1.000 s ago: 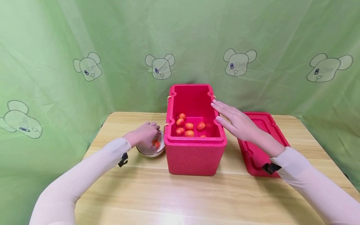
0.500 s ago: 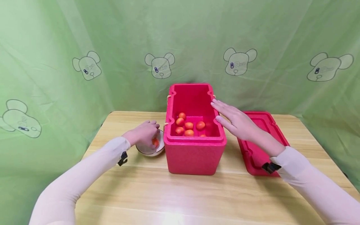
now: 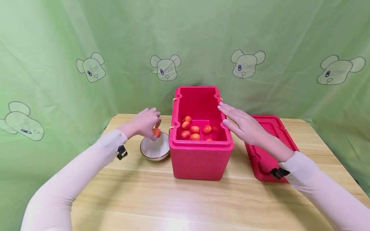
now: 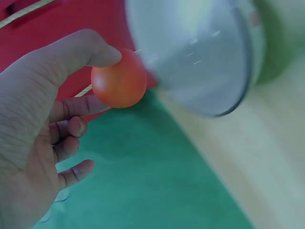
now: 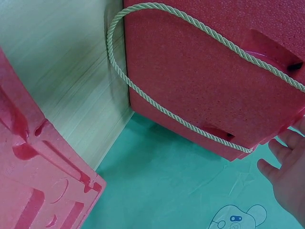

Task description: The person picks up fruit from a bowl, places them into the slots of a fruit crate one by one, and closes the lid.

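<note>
My left hand [image 3: 144, 124] pinches a small orange-red tomato [image 3: 157, 132] between thumb and index finger, just above the rim of a white bowl [image 3: 154, 151] with a dark edge. The left wrist view shows this tomato [image 4: 119, 78] plainly, with the other fingers loosely bent. No fruit shows inside the bowl. Right of the bowl stands a red foam box [image 3: 200, 163], its top uncovered, with several tomatoes [image 3: 195, 129] on its floor. My right hand [image 3: 244, 125] rests its straight fingertips on the box's right rim.
The red lid [image 3: 274, 128] lies on the wooden table [image 3: 138, 199], right of the box. A twisted cord handle [image 5: 226, 44] hangs along the box's side. Behind the table hangs a green sheet [image 3: 202, 38] with bear-head prints.
My left hand has lifted the tomato out of the bowl, up and slightly to the left. The right hand stays in place on the rim.
</note>
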A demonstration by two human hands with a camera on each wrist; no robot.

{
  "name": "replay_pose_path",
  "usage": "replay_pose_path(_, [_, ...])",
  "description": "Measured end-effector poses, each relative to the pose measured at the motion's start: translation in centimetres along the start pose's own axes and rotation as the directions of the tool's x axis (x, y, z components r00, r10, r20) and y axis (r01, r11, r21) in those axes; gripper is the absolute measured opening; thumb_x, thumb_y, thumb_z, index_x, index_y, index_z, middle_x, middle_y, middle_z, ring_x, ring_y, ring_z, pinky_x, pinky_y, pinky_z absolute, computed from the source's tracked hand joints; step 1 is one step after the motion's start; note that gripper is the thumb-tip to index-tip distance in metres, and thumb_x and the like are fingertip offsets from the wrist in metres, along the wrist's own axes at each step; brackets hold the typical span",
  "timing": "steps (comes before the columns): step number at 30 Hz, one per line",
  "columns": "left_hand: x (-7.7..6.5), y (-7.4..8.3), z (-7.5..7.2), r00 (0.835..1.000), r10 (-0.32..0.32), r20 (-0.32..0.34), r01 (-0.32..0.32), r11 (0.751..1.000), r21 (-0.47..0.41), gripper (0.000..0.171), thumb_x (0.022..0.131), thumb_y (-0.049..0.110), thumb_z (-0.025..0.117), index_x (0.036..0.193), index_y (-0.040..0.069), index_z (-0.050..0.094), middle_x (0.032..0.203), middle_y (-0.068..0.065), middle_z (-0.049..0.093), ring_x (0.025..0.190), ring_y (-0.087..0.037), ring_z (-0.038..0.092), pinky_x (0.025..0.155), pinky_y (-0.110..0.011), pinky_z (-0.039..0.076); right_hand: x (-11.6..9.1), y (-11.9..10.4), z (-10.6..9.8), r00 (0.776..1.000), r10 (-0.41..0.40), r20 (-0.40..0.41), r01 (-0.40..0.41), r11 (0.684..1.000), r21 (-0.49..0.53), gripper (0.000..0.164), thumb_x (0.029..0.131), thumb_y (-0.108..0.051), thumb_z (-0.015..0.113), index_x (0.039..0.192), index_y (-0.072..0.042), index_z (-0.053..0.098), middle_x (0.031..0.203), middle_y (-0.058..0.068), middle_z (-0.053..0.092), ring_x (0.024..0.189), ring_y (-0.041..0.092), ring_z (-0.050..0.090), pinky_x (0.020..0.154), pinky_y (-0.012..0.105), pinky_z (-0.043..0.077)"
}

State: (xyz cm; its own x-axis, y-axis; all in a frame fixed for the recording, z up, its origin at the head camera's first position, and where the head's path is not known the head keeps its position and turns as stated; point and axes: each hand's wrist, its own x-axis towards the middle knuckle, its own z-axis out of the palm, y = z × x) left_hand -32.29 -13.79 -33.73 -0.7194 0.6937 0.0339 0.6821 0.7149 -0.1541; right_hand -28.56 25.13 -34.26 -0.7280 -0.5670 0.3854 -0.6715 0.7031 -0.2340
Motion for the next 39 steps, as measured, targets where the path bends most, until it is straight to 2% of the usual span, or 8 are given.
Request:
replay_pose_path(11, [1.6,-0.1,-9.0,0.995,-0.042,-0.092,0.047,0.998,0.047,0.033,0.062,0.041,0.074,0.079,0.015,0.064,0.088,0.000,0.050,0.089,-0.020,0.039,0.080,-0.037,0.036,0.1,0.1,-0.3,1.000,-0.009,-0.010,0.009,1.000,0.000,0.059,0.094,-0.038,0.050,0.147,-0.030,0.026,0.155,-0.005,0.023,0.142,0.017,0.024,0.107,0.051,0.030])
replay_pose_path(17, [3.7,0.8,-12.1,0.990,-0.014,-0.139,0.025,0.997,0.074,0.033,0.064,0.041,0.073,0.079,0.013,0.063,0.090,-0.002,0.049,0.094,-0.022,0.039,0.083,-0.038,0.035,0.0,0.2,-0.3,1.000,-0.001,-0.003,0.001,1.000,-0.006,0.061,0.093,-0.040,0.050,0.148,-0.030,0.025,0.155,-0.006,0.022,0.142,0.018,0.023,0.107,0.052,0.030])
replay_pose_path(22, [6.1,1.8,-13.4,0.985,0.011,-0.170,0.004,0.996,0.089,0.032,0.066,0.041,0.071,0.078,0.013,0.062,0.090,-0.002,0.049,0.093,-0.021,0.040,0.079,-0.036,0.034,0.0,0.3,-0.2,1.000,0.003,0.000,-0.003,1.000,-0.002,0.061,0.093,-0.040,0.050,0.148,-0.030,0.025,0.155,-0.007,0.021,0.142,0.018,0.023,0.107,0.053,0.030])
replay_pose_path(26, [8.3,2.8,-13.9,0.984,0.015,-0.178,0.000,0.997,0.080,0.030,0.067,0.041,0.069,0.078,0.014,0.062,0.091,-0.001,0.048,0.093,-0.020,0.040,0.080,-0.035,0.034,0.0,0.2,0.0,1.000,-0.005,0.003,0.005,1.000,0.001,0.061,0.093,-0.040,0.050,0.148,-0.029,0.026,0.155,-0.005,0.022,0.142,0.019,0.024,0.107,0.053,0.030])
replay_pose_path(33, [12.2,4.6,-13.7,0.982,0.010,-0.187,0.003,0.998,0.069,0.033,0.069,0.043,0.067,0.084,0.014,0.062,0.098,-0.001,0.050,0.099,-0.019,0.039,0.084,-0.035,0.034,-0.2,0.2,0.0,1.000,-0.005,-0.002,0.005,1.000,0.014,0.060,0.093,-0.041,0.049,0.147,-0.028,0.027,0.155,-0.004,0.023,0.142,0.020,0.024,0.106,0.054,0.030])
replay_pose_path(39, [14.6,5.9,-12.9,0.976,0.014,-0.218,0.001,0.998,0.071,0.034,0.070,0.044,0.067,0.086,0.014,0.063,0.101,-0.001,0.051,0.101,-0.019,0.040,0.084,-0.034,0.035,-0.2,0.2,-0.1,1.000,-0.013,0.004,0.013,1.000,0.014,0.060,0.093,-0.042,0.049,0.148,-0.030,0.026,0.155,-0.003,0.024,0.142,0.021,0.024,0.106,0.054,0.030])
